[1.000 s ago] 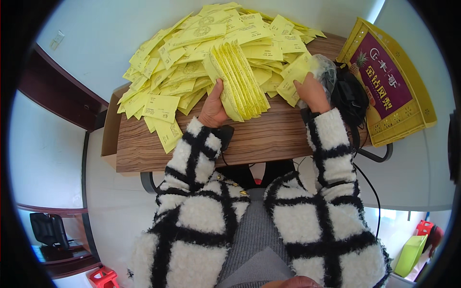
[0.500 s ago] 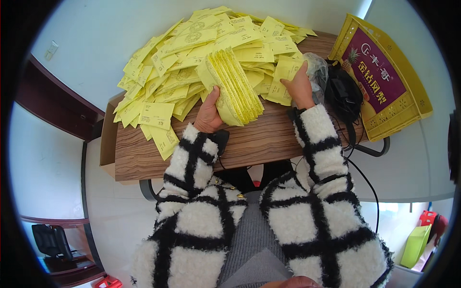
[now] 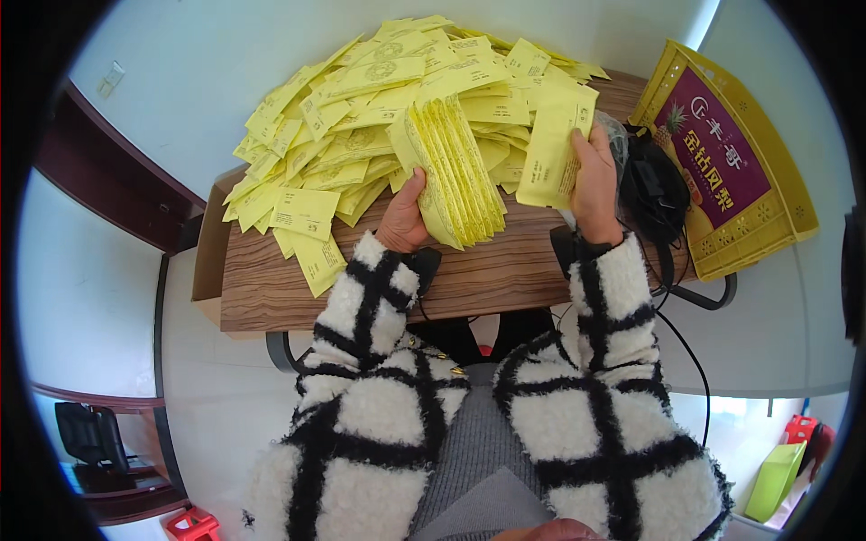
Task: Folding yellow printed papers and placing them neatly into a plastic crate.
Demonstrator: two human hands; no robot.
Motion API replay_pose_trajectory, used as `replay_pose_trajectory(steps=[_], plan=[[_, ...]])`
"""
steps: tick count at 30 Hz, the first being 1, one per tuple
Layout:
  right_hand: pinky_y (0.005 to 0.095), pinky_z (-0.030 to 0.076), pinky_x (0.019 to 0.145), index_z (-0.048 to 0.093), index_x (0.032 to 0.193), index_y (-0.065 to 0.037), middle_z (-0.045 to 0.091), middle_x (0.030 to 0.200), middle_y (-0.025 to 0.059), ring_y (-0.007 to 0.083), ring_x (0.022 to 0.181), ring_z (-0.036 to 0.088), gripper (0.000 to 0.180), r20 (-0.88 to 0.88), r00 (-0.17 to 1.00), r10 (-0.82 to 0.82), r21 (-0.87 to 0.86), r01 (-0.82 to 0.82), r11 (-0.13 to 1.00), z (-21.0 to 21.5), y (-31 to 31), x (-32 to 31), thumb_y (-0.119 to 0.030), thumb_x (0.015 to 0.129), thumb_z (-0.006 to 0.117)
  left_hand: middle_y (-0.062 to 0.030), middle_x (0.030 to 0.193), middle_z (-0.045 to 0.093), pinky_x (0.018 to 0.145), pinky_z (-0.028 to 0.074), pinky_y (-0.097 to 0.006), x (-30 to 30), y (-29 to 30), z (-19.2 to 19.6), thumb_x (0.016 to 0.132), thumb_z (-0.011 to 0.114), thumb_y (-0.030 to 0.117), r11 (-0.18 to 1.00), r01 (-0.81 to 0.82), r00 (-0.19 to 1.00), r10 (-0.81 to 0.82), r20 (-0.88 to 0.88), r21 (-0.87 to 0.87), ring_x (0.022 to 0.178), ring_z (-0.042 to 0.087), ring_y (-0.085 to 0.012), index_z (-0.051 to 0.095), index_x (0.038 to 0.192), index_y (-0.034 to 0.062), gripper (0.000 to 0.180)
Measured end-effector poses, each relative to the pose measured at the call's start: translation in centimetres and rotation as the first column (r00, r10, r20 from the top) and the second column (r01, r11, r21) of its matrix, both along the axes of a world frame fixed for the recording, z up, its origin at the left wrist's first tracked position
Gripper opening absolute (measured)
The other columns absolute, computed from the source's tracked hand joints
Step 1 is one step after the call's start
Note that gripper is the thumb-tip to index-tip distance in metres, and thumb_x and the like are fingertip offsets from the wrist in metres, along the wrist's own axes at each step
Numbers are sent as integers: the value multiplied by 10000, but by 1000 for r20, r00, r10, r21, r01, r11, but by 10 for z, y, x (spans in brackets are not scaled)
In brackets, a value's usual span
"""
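Observation:
My left hand [image 3: 405,214] is closed on a stack of yellow packets [image 3: 448,171], held on edge above the table's near side. Its thumb presses the stack's left face, while the other fingers are hidden beneath. To the right, my right hand [image 3: 594,187] grips a single yellow packet [image 3: 557,144] by its right edge, apart from the stack. Behind both hands spreads a large heap of similar yellow packets [image 3: 361,104]. A loose packet [image 3: 318,263] lies at the heap's near left end, over the wooden table [image 3: 361,288].
A yellow plastic crate [image 3: 749,239] with a purple panel stands on its side at the right. Beside it lie a black bag [image 3: 654,185], clear plastic [image 3: 618,140] and a black cable [image 3: 690,352]. A cardboard box [image 3: 209,243] sits by the table's left end.
My right hand has lifted the single packet off the heap's right side and brought it nearer to me, upright. My left hand still holds the stack in nearly the same place.

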State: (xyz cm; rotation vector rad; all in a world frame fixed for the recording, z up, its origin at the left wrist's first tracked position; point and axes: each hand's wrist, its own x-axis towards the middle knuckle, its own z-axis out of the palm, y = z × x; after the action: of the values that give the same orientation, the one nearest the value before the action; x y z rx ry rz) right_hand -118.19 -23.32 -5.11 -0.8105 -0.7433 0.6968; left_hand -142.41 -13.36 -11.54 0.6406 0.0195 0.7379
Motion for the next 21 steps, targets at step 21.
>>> replay_pose_trajectory(steps=[21], plan=[[231,489,833,581,1279,21,660,1112,60,91,934,608,372,-2,929,369,-138,-366,920,-11,12,-91,-253,1059,459,-122,1373,574,1067,462,-395,-9,-13,-8,970,623,358,997,71,997,-72,26,28,1242,573,-243,454,1423,39,579]])
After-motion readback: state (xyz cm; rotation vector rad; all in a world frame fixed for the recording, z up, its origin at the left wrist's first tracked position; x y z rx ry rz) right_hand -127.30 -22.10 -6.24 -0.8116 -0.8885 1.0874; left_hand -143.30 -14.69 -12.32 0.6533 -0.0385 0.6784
